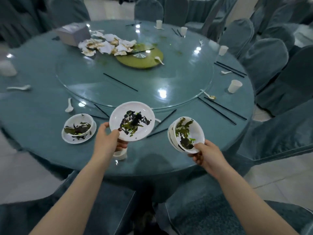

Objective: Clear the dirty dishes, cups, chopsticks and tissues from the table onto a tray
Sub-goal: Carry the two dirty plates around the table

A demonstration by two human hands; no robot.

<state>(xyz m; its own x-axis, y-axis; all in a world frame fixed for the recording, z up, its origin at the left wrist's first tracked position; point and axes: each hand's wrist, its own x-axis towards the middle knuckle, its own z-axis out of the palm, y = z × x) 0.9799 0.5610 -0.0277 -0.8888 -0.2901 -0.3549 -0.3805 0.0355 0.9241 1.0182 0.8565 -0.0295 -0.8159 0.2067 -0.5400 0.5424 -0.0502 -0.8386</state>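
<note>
Currently: left hand [108,141] pinches a soiled plate [132,121] by its rim; right hand [205,156] grips a stack of dirty bowls [186,134], both above the table [42,65] near edge. Step: gathering dishes. Next, likely stacking; no tray in view.

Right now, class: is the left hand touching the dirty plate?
Touching. The head view shows the left hand gripping the dirty plate at its rim.
</note>
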